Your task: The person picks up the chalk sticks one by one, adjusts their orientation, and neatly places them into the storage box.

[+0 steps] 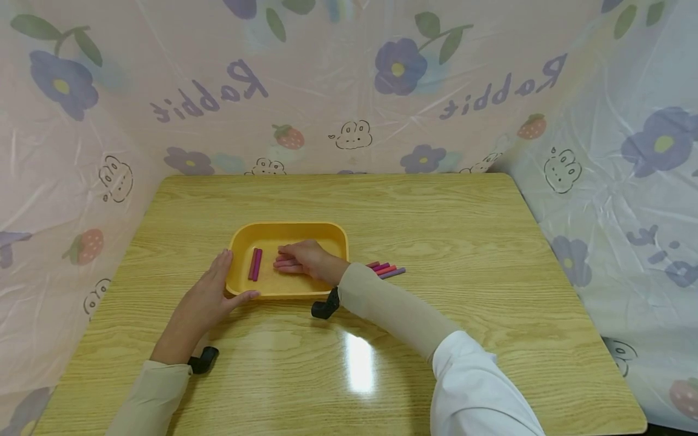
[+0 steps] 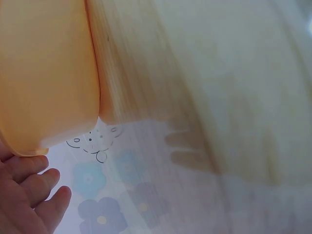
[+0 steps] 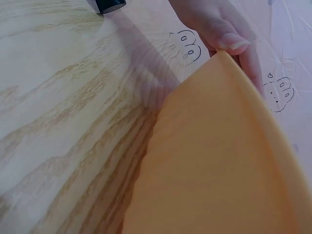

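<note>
The left hand (image 1: 203, 300), fingers straight, touches the left end of the yellow tray (image 1: 286, 229). Inside, two reddish-purple sticks (image 1: 257, 264) lie side by side, long axes near-to-far, just left of the right hand (image 1: 309, 257); whether its grip holds anything, I cannot tell. Rightward, other sticks (image 1: 386, 270) lie nearer that hand.

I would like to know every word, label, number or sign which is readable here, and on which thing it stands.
"Rabbit": purple, mirror-written, on the sheet behind the table, left of centre.
"Rabbit": again mirror-written, same sheet, farther right.
Purple marks near the right edge: too unclear to read.
Yellow tray and coloured sticks: no lettering visible.
</note>
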The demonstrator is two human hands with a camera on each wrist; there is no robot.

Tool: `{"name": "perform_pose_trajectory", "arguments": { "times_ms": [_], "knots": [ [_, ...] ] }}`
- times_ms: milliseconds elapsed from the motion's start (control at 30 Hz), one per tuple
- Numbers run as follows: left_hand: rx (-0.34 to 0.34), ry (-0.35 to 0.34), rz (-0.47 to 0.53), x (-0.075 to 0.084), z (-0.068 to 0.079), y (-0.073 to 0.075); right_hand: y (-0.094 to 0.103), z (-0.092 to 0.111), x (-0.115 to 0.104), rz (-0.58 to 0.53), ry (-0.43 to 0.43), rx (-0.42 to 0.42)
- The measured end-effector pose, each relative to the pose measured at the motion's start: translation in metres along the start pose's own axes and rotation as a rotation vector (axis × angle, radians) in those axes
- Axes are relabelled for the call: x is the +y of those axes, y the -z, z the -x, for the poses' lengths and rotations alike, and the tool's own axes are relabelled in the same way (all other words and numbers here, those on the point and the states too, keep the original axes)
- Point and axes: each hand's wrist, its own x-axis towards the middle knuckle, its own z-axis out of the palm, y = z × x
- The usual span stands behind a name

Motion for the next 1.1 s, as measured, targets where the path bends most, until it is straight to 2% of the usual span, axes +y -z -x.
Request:
{"name": "perform_pose_trajectory", "arguments": {
  "times_ms": [400,633,833,1100],
  "knots": [
    [-0.005,0.009,-0.001,0.000,0.000,0.000,-0.003,0.007,0.000,-0.012,0.072,-0.115],
    [0.000,-0.004,0.000,-0.001,-0.002,0.000,0.001,0.013,-0.006,-0.063,0.097,-0.130],
    [-0.007,-0.001,0.006,-0.002,-0.001,0.000,0.015,0.030,-0.017,-0.037,0.148,-0.174],
    [0.007,-0.011,0.008,-0.003,0.001,-0.001,0.051,0.064,-0.031,-0.012,0.247,-0.225]
  ]
}}
